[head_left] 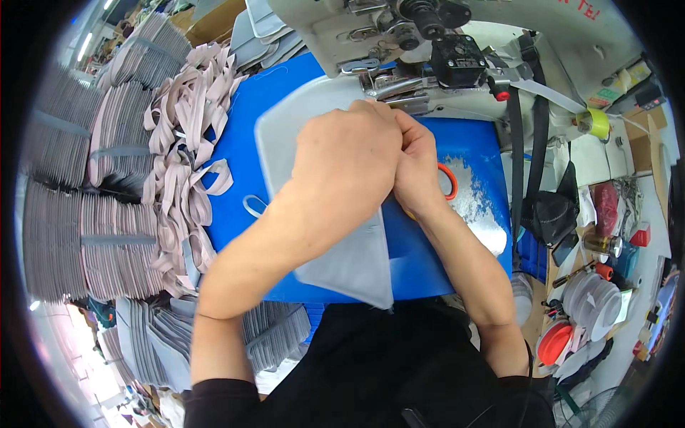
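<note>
A pale grey fabric panel (349,260) with a stitched rim lies on the blue work surface (235,153), running beneath my left arm to the sewing machine (421,50). My left hand (349,150) is over the panel, back upward, its fingers bent inward near the machine's metal guide (396,88). Right beside it, my right hand (417,160) is closed with curled fingers, thumb side toward the left hand. The fingertips of both hands meet close together at the panel's right edge; whatever they pinch is hidden. Orange scissor handles (449,182) show just beyond my right hand.
A heap of pale pink straps (189,143) hangs at the left, next to tied stacks of grey panels (53,235). A small loop of tape (253,206) lies left of my forearm. At the right are a yellow tape roll (593,123) and a cluttered bench.
</note>
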Available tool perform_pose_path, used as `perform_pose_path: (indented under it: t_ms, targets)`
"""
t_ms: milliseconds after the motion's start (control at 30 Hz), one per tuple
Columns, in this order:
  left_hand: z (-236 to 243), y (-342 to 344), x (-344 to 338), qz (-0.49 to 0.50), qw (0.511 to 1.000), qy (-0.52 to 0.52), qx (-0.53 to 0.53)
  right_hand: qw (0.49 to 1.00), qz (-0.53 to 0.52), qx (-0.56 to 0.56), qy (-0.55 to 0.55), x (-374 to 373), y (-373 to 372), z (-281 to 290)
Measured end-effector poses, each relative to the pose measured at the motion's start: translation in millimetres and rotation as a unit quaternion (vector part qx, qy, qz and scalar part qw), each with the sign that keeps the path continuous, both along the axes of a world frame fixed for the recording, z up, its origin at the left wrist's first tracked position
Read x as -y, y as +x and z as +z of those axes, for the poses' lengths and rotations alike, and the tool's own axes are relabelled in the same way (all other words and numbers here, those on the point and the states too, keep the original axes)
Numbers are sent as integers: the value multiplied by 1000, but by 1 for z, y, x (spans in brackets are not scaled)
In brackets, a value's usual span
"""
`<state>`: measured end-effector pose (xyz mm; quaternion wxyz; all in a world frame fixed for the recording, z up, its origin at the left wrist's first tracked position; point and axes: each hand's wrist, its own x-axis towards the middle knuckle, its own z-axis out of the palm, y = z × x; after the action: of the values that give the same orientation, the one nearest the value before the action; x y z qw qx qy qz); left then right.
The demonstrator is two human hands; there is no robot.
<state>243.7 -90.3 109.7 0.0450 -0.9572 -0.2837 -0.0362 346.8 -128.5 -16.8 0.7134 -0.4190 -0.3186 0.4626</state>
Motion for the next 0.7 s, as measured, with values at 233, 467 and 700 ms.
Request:
perform_pose_path:
  t_ms: [233,467,700]
  targets:
    - [-47,-98,49,-89,975,-106,175,997,30,-75,16,21,-5,-3]
    - [-38,-142,83,-170,985,-15,10,990,52,-134,10,45,-10,7]
    - [27,-114,72,-231,968,52,-87,990,60,-126,3,70,-10,9]
